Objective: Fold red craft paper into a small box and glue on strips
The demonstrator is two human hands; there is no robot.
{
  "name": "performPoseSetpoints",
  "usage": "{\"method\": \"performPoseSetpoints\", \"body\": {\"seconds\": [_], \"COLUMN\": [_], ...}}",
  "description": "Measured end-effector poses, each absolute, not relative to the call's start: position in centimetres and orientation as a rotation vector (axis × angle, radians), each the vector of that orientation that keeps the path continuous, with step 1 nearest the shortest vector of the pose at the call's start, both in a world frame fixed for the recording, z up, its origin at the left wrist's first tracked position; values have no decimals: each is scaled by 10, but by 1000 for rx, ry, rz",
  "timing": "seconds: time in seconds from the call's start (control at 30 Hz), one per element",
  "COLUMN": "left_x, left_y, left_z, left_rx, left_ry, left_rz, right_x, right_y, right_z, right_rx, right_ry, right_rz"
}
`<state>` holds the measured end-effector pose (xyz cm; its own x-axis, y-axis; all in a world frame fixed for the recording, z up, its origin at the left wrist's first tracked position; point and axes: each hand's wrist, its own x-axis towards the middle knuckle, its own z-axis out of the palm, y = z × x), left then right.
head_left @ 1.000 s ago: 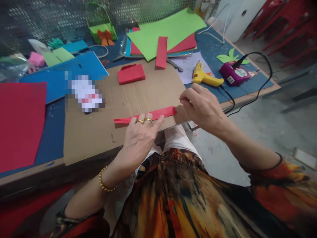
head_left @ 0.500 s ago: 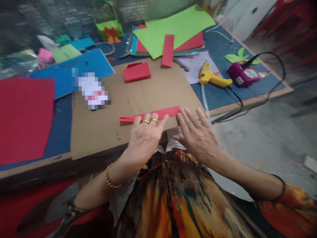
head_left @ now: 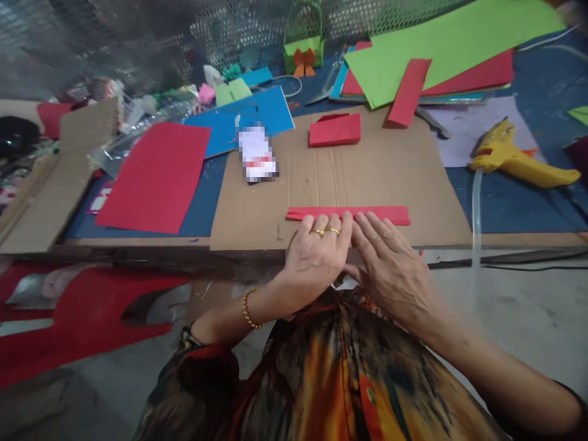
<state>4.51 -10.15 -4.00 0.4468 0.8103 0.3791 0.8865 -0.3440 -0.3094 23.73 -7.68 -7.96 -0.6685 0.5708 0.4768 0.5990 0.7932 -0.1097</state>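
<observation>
Red strip (head_left: 390,214): was folded, mid-frame; left end looked loose.
Left hand (head_left: 316,263): pressed it, half-open, empty.
Right hand (head_left: 395,269): likewise, flatter.

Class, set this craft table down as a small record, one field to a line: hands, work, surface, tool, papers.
left hand: fingertips on the red strip's near edge
left hand: two gold-coloured rings
right hand: beside the left, fingertips at the same edge
work: long, narrow red strip, lying flat
surface: cardboard sheet
tool: yellow glue gun, clear stick protruding
papers: folded red piece on the cardboard; large red sheet to the left; green sheet at the back
</observation>
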Motion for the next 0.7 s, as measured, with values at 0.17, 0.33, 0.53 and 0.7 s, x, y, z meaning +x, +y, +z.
{"method": "performPoseSetpoints", "body": {"seconds": [0.17, 0.33, 0.53, 0.7], "left_x": [16, -5, -6, -10], "left_y": [-101, -96, -86, -76], "left_z": [-32, -16, -14, -23], "left_rx": [-2277, -2353, -2427, -2380], "left_ry": [-1612, -1727, -1882, -2124], "left_rz": [-171, -290, -301, -493], "right_x": [231, 227, 220, 216], "right_y": [-80, -80, -83, -85], "right_z": [-75, -76, -72, -65], "right_rx": [-937, -986, -1033, -1050], "right_ry": [-2468, -2458, -2453, -2463], "right_rz": [-165, -181, -190, -294]}}
